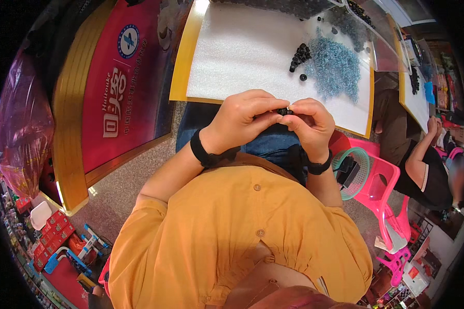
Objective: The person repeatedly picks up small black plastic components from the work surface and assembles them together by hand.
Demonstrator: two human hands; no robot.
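Observation:
My left hand [245,114] and my right hand [313,122] meet at the near edge of a worktable. Between their fingertips they pinch a small black round piece [283,111]; the fingers partly cover it, so its exact kind is hard to make out. Beyond them, white foam sheeting [232,56] covers the yellow-edged tabletop. On the foam lies a cluster of black round pieces [300,54], with one loose black piece [303,78] apart from it. To its right spreads a heap of tiny clear-blue pieces [335,67].
Clear plastic bins [389,49] line the table's far side and right corner. At my right stands a pink plastic chair [380,190] bearing a green mesh basket [363,177] with a black object inside. Another person [420,170] sits beyond. A wood-framed red panel [134,98] stands left.

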